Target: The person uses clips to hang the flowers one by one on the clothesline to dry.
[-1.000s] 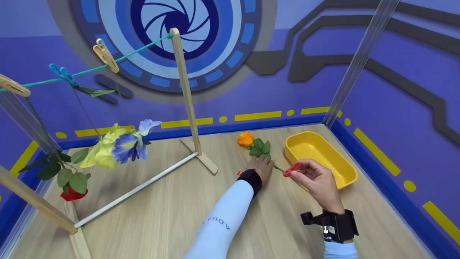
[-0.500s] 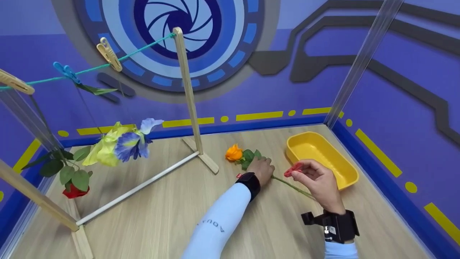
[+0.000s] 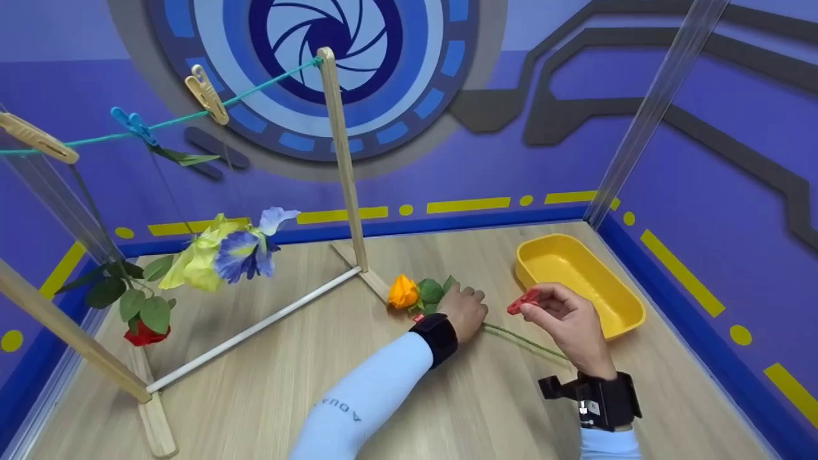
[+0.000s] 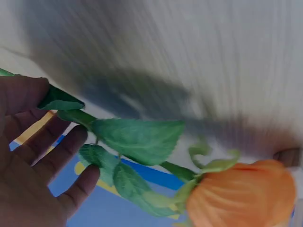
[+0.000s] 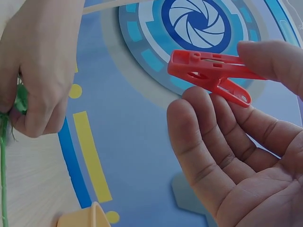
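Observation:
My left hand point(image 3: 465, 311) pinches the green stem of an artificial orange rose point(image 3: 402, 292) low over the wooden table. In the left wrist view, the thumb and a finger meet at the stem beside a leaf point(image 4: 137, 138), and the orange bloom point(image 4: 241, 196) points away from the palm. From the other side of the hand, the thin stem point(image 3: 524, 342) runs toward the right. My right hand point(image 3: 569, 326) holds a red clothespin point(image 5: 208, 71) between thumb and fingers, its jaws pointing away from the palm.
A yellow tub point(image 3: 562, 246) stands behind the right hand. At left, a wooden frame point(image 3: 345, 160) carries a green cord point(image 3: 268, 80) with beige clothespins point(image 3: 206, 96) and a blue clothespin point(image 3: 133, 126). A red rose point(image 3: 147, 333) and a yellow-and-purple flower point(image 3: 243, 255) hang upside down there.
The left hand has drawn the orange rose leftward and nearer to me, and more of its stem shows at right. The right hand with the red clothespin stays nearly still. The view has shifted slightly left.

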`<state>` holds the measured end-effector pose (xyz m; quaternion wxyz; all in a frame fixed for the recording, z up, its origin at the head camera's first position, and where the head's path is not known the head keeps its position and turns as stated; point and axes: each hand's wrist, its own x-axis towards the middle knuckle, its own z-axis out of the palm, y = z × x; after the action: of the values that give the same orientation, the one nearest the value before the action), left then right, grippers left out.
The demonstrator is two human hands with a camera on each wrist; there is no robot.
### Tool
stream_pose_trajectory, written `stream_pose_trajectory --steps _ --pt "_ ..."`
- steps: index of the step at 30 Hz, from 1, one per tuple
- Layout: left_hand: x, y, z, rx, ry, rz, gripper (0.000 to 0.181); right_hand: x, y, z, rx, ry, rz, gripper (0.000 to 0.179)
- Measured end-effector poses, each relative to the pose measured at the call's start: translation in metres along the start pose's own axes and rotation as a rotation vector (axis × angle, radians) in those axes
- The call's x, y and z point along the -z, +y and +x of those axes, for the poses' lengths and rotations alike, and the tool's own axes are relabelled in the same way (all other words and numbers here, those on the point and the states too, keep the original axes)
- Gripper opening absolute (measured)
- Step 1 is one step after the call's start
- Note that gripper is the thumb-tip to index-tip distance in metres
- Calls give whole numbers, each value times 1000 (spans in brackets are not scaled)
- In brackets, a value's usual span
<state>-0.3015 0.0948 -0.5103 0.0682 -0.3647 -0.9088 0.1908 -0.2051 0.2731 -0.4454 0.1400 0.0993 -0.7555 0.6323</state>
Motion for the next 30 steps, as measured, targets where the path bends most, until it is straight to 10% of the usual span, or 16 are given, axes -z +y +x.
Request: stream_pose_trajectory --steps 30 --pt "-6 -72 -145 313 204 -309 15 -5 3 2 26 -50 -11 22"
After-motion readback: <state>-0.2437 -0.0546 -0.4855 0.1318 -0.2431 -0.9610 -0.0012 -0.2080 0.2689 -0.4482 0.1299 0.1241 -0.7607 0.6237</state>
